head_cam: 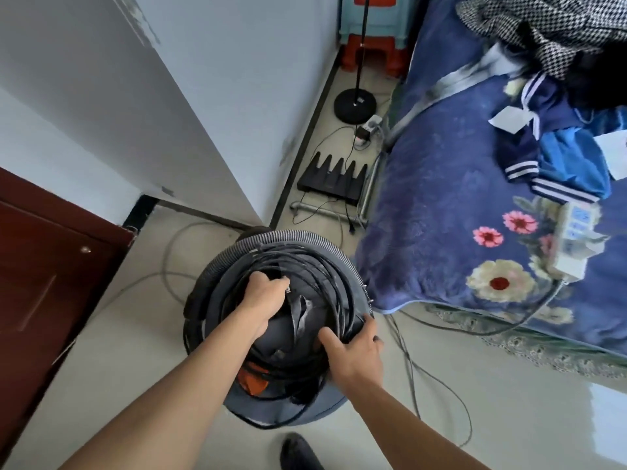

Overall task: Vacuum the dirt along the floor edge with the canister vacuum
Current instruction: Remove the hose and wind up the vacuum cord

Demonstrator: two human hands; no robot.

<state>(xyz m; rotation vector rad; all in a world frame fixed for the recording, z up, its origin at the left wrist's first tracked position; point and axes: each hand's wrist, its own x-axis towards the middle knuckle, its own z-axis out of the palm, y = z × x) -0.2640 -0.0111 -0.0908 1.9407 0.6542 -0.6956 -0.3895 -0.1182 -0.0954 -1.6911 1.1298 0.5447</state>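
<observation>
Black cord (325, 283) and hose (288, 236) are lying coiled atop the canister vacuum (278, 334), left hand (264, 293) gripping cord, right hand (353, 351) spreading on it; vacuuming isn't starting yet.

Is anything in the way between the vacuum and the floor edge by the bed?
Yes. Beyond the grey round canister vacuum, the strip of floor by the white wall holds a black spiky-topped box, thin black cables, a white power strip and a round black lamp base.
</observation>
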